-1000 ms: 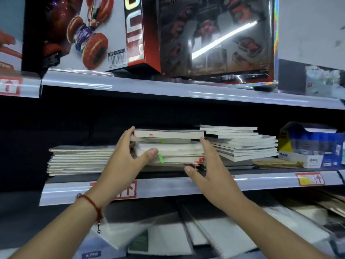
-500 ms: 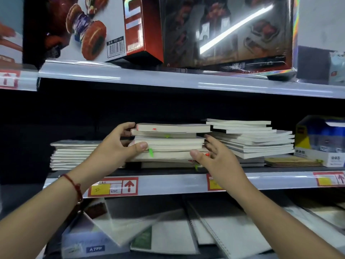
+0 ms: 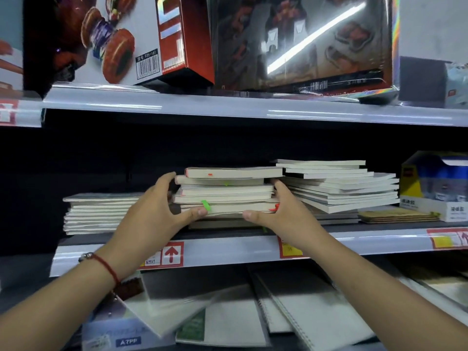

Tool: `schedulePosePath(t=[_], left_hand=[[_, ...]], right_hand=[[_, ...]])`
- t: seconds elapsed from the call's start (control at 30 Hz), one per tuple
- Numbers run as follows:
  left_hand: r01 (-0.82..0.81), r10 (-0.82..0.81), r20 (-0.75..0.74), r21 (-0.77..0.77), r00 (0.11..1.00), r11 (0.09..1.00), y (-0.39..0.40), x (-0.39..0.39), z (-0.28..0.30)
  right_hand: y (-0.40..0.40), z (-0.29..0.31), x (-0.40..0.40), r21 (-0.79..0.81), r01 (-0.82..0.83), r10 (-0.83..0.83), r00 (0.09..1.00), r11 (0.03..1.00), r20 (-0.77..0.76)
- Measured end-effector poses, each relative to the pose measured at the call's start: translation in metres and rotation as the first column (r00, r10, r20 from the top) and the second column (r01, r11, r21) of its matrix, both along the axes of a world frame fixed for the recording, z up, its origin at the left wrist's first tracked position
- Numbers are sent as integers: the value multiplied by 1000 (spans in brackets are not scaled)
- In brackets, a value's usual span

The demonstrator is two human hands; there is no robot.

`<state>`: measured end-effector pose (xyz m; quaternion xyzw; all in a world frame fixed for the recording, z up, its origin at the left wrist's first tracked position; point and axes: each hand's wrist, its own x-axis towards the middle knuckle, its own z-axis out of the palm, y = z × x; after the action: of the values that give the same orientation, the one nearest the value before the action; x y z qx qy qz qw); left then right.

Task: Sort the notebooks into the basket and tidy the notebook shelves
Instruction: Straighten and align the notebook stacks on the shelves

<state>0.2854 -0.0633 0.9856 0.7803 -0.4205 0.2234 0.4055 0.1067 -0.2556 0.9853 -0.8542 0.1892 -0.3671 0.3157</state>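
On the middle shelf point(image 3: 228, 245), the left hand point(image 3: 152, 214) and right hand point(image 3: 283, 214) grip the centre notebook stack point(image 3: 228, 191) from either side, thumbs seemingly tucked under its front edge.

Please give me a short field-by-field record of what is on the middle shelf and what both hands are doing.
setting: grey metal store shelf with red price tags
centre: uneven stack of white-paged notebooks with green and red tabs
left hand: grips the stack's left end, thumb at its front
right hand: grips the stack's right end, thumb at its front
left neighbour: lower pile of thin white notebooks
right neighbour: taller fanned pile of white notebooks
far right: blue and yellow carton
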Motion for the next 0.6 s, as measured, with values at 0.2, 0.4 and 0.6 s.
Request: schedulePosePath(t=[0.2, 0.4, 0.6], left_hand=[[-112, 119, 89, -76, 989, 991, -23, -6, -14], [-223, 235, 138, -98, 962, 970, -40, -7, -18], [-125, 132, 42, -143, 990, 982, -38, -30, -31]], right_hand=[[-7, 5, 0, 5, 20, -20, 999, 1000, -27], [-7, 0, 12, 44, 115, -117, 993, 992, 31], [-4, -7, 17, 3, 118, -117, 989, 993, 86]])
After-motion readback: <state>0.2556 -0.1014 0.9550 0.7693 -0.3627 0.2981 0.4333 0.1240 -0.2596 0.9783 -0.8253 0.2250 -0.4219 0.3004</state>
